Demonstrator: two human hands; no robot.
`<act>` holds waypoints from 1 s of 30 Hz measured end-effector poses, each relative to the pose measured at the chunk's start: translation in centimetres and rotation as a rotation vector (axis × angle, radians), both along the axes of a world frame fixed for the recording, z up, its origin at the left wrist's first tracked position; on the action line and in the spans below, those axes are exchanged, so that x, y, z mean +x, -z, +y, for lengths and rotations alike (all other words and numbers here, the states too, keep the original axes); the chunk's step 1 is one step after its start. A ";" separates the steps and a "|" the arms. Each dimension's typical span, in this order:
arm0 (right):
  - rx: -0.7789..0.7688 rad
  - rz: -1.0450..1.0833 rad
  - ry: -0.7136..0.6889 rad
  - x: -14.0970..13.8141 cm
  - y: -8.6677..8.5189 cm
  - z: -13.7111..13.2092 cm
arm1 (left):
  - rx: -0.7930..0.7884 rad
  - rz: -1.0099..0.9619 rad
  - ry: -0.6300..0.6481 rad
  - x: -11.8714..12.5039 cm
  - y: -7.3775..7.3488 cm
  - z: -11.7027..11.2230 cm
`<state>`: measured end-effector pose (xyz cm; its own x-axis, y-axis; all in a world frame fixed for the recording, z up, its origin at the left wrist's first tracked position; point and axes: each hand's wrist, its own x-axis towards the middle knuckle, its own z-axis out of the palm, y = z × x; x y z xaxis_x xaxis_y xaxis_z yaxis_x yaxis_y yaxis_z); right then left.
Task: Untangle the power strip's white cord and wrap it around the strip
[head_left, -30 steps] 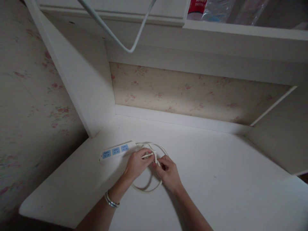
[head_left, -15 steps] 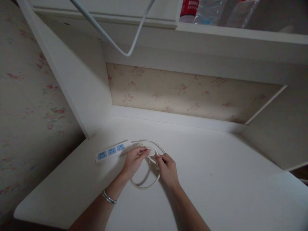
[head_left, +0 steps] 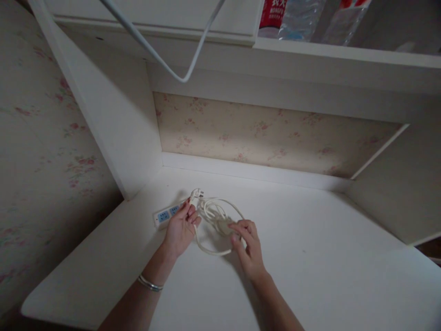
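My left hand (head_left: 181, 229) is closed on a white plug (head_left: 195, 196), its metal prongs pointing right. Behind that hand lies a white power strip (head_left: 158, 226) with blue sockets, partly covered by the fingers. The strip's white power cord (head_left: 212, 207) is gathered in loose loops between my hands. At the right side of the loops, my right hand (head_left: 248, 248) pinches the cord between thumb and fingers; a little motion blur softens the fingertips there. One loop of cord hangs toward me below both hands.
The white desktop (head_left: 310, 276) is bounded by a side panel (head_left: 113, 124) at left and a low back ledge (head_left: 248, 169). Overhead, a pale bent rod (head_left: 184, 79) hangs in front of the cabinet. Plastic bottles (head_left: 299, 20) stand on the upper shelf.
My left hand has raised the plug clear of the loops, up and left. The power strip has shifted right, and the coil has spread. My right hand has moved slightly right.
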<state>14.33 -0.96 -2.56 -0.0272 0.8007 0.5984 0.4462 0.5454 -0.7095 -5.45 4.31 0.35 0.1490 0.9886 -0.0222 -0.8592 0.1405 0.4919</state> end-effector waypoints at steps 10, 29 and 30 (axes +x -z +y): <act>-0.156 -0.011 -0.093 -0.8 0.1 0.1 | 0.043 0.096 0.080 0.2 -0.2 -0.5; -0.398 1.019 -0.250 1.9 -2.3 0.6 | 0.654 1.494 -0.188 2.2 5.2 0.0; -0.397 1.015 -0.296 2.3 -2.4 0.4 | 0.691 1.562 -0.181 2.0 5.2 -0.1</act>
<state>16.64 -0.57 -0.18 0.1063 0.9820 0.1564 -0.5447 0.1891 -0.8170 -3.41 4.24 -4.80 0.2960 0.8771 0.3784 0.4771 -0.4789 0.7369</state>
